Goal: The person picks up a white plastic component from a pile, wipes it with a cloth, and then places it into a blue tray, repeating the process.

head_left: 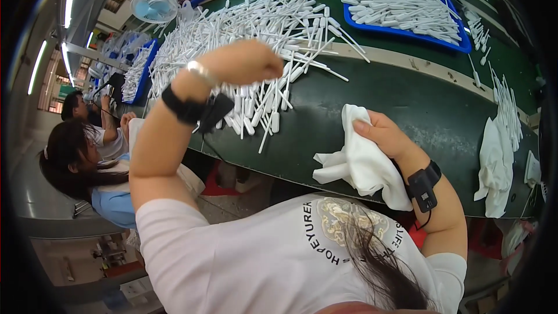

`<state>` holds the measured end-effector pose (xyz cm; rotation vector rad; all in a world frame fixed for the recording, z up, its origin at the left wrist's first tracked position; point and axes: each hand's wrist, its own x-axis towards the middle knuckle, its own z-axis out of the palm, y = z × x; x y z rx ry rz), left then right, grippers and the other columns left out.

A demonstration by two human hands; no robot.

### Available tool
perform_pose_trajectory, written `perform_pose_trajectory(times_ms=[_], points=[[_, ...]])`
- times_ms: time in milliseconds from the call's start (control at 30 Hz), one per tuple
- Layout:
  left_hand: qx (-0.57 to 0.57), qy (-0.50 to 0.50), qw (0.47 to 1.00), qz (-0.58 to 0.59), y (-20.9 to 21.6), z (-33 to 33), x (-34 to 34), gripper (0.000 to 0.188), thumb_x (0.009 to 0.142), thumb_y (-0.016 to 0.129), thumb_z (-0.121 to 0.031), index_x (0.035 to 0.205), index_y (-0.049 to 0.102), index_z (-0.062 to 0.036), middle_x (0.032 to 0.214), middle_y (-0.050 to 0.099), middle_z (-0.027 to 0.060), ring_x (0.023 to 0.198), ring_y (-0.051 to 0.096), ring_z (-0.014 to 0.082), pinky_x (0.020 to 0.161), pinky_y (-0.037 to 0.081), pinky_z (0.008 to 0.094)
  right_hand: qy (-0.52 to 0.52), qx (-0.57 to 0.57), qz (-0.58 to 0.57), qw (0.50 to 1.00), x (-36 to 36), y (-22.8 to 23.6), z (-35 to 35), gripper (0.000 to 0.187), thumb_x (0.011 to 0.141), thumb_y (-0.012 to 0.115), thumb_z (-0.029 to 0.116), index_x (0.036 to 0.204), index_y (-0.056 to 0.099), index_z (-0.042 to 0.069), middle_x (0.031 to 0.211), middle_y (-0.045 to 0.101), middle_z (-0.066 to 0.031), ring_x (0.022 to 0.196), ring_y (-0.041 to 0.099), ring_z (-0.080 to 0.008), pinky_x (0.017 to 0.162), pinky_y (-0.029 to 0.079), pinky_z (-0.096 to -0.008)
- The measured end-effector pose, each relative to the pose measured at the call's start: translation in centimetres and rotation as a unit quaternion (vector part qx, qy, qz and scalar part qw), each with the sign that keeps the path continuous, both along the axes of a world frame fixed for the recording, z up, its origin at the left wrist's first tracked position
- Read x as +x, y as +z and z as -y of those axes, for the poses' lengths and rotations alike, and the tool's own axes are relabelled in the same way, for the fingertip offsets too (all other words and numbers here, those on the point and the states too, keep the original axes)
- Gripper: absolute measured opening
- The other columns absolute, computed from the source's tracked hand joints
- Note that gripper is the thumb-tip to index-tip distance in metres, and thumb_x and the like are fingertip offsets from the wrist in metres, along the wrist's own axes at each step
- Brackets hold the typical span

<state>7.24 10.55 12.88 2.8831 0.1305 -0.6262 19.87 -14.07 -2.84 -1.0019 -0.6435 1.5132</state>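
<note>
Near the middle of the frame the left hand (241,61) is curled into a closed fist with its back toward the camera; whether it holds anything inside cannot be told. It hangs over the near edge of a large heap of white plastic pipettes (256,29) that spreads toward the upper left on the dark green table (430,110). To the lower right of the fist, the right hand (386,136) lies on a crumpled white cloth (360,163), fingers pressing and gripping the cloth against the table's near edge. The cloth sits well apart from the heap. A blue tray (349,14) of more pipettes stands at the upper right, and another white cloth (494,168) lies at the right edge.
</note>
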Motion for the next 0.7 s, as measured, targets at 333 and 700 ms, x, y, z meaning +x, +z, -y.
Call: perform_pose_trajectory(times_ms=[333, 700], points=[[0.123, 0.212, 0.957, 0.157, -11.5, 5.6, -8.4, 0.029, 0.074, 0.060, -0.032, 0.076, 0.057, -0.0038, 0.062, 0.058, 0.0104, 0.055, 0.056, 0.0289, 0.052, 0.044, 0.0357, -0.017, 0.002, 0.021, 1.000, -0.6, 0.1, 0.4, 0.024, 0.086, 0.051, 0.024, 0.100, 0.052, 0.004, 0.083, 0.058, -0.0018, 0.070, 0.056, -0.0078, 0.064, 0.047, -0.0230], [-0.304, 0.423, 0.836, 0.171, -10.6, 3.9, -9.4, 0.027, 0.082, 0.054, -0.027, 0.081, 0.053, -0.0002, 0.067, 0.061, 0.0091, 0.049, 0.055, 0.0138, 0.045, 0.043, 0.0258, -0.032, 0.005, -0.006, 0.999, -0.5, 0.0, 0.5, 0.024, 0.087, 0.049, 0.023, 0.102, 0.051, 0.004, 0.085, 0.058, -0.0029, 0.073, 0.056, -0.0090, 0.067, 0.047, -0.0240]])
